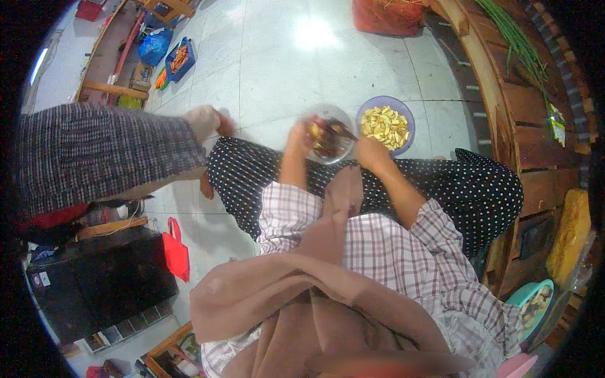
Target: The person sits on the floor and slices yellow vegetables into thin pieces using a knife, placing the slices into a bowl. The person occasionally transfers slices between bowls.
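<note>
My left hand (307, 134) is closed around a small yellowish piece of food at the left side of a clear round bowl (350, 150). Dark brown pieces, perhaps peelings, lie in that bowl. From my right hand (372, 153) a dark, narrow tool (347, 134), probably a knife, points left over the bowl; its tip is hard to make out. Just beyond my right hand stands a purple plastic basin (412, 127) holding many pale yellow cut pieces of food (385, 126).
Another person in a checked garment (108, 151) is close on the left. Farther off are a blue basket (191, 60) of orange items and a red sack (387, 16). A wooden platform (539, 151) borders the right side. A red bag (176, 253) lies lower left.
</note>
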A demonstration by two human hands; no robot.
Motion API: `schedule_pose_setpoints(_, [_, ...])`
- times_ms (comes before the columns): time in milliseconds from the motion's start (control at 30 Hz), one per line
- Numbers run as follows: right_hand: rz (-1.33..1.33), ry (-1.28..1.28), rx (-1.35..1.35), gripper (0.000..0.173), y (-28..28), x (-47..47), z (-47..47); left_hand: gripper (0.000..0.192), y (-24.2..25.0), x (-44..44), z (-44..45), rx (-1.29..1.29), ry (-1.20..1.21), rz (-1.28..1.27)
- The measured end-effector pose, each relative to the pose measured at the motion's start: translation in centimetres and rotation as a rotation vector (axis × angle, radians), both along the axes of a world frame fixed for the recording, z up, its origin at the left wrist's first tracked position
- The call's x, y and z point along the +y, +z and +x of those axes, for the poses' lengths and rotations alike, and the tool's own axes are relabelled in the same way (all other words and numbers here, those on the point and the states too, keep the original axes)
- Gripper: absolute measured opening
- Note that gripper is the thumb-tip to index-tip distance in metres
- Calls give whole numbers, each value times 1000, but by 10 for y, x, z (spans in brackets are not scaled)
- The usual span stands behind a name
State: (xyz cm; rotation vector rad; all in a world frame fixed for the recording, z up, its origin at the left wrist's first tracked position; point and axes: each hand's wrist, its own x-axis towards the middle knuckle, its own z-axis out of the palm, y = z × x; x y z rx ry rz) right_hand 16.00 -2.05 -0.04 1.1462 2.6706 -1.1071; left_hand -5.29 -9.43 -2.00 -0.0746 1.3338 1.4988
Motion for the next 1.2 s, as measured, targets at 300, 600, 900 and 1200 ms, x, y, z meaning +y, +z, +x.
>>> schedule_pose_setpoints(300, [25,-9,76,26,0,-9,-8,37,12,-4,-7,-363,-163,179])
schedule_pose_setpoints(600, [-6,7,-13,28,1,1,-3,41,43,-4,4,-392,74,284])
schedule_pose_setpoints(900, [-125,-239,226,42,26,9,-15,42,17,-3,-4,-174,10,281])
schedule_pose_setpoints(1200, [-839,-232,633,46,21,4,-24,63,47,-3,11,276,-374,258])
